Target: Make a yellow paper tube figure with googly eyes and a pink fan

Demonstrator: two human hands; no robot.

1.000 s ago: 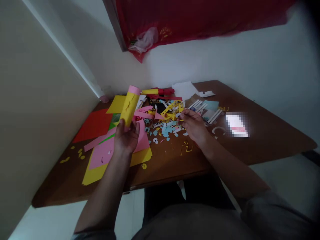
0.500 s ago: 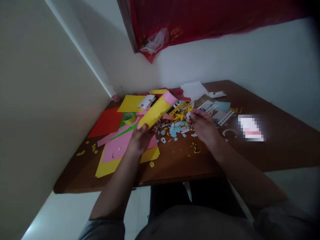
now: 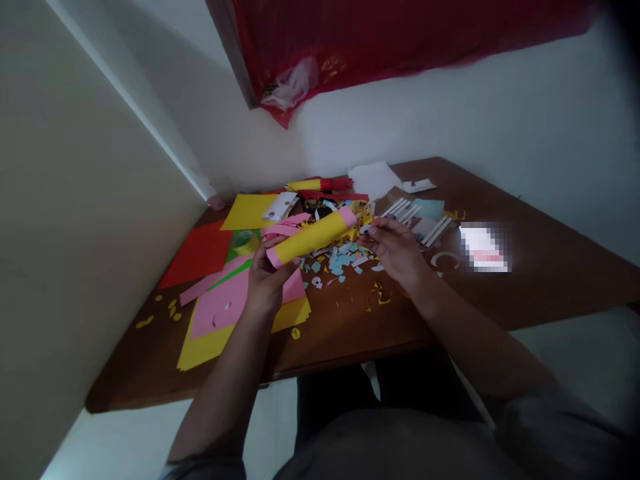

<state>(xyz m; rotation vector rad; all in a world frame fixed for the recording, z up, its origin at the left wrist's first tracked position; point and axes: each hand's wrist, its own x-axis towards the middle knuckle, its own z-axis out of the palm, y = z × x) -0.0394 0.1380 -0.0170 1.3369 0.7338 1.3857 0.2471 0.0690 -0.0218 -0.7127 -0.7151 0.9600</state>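
A yellow paper tube (image 3: 315,238) with pink bands at both ends is gripped near its left end by my left hand (image 3: 267,273). It lies nearly level, raised over the table, its right end close to my right fingers. Between the fingertips of my right hand (image 3: 395,250) is a small white paper disc (image 3: 365,229), pinched at its edge. Below the tube are scattered light blue and white paper scraps (image 3: 343,259). Another white paper disc with a dark centre (image 3: 317,283) rests among them.
On the brown table (image 3: 340,333) lie pink sheets (image 3: 230,300) over yellow ones, an orange-red sheet (image 3: 197,253), a roll of tape (image 3: 245,242), white strips (image 3: 437,230) and a white ring (image 3: 444,259). A yellow and red paper tube (image 3: 310,185) lies at the back.
The yellow tube has tipped from a steep slant to nearly level, and my left hand has shifted left to its end. My right hand still pinches the white disc. The view has shifted slightly.
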